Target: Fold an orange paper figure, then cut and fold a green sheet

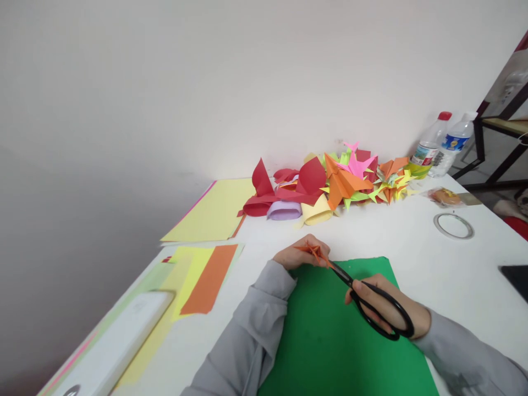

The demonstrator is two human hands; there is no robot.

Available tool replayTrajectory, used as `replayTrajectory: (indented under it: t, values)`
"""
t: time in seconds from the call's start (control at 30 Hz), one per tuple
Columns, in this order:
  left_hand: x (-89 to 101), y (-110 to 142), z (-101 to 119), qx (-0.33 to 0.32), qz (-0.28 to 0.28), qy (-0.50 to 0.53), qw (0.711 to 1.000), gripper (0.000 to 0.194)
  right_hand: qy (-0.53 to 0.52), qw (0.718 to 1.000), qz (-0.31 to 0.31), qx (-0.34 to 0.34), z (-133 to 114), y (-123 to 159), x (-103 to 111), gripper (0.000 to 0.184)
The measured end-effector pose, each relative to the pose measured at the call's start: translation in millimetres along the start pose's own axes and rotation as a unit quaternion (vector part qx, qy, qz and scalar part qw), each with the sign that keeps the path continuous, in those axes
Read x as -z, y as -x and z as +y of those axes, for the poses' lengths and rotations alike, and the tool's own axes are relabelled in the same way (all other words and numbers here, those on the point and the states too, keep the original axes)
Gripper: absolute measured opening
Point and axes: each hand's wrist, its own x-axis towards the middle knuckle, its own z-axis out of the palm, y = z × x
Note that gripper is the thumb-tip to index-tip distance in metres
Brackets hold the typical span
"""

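My left hand [297, 256] is closed, pinching a small folded orange paper piece [315, 252] just above the far edge of a green sheet [330, 335]. My right hand [390, 308] grips black scissors [371, 302] through the handle loops. The blades point up and left, and their tip meets the orange piece. Both forearms wear grey sleeves and rest over the green sheet on the white table [412, 258].
A heap of coloured folded paper shapes [330, 187] lies along the wall. Yellow sheets [214, 212] and yellow and orange sheets [206, 275] lie to the left. A tape ring [454, 226], two water bottles [441, 144] and a dark object [515, 278] sit to the right.
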Motion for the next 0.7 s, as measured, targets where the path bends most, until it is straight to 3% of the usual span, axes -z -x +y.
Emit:
replayTrajectory:
  t: [0.7]
  values:
    - [-1.6, -0.2, 2.9, 0.011, 0.009, 0.001, 1.000, 0.018, -0.022, 1.000, 0.013, -0.007, 2.1, -0.6, -2.8, 0.055]
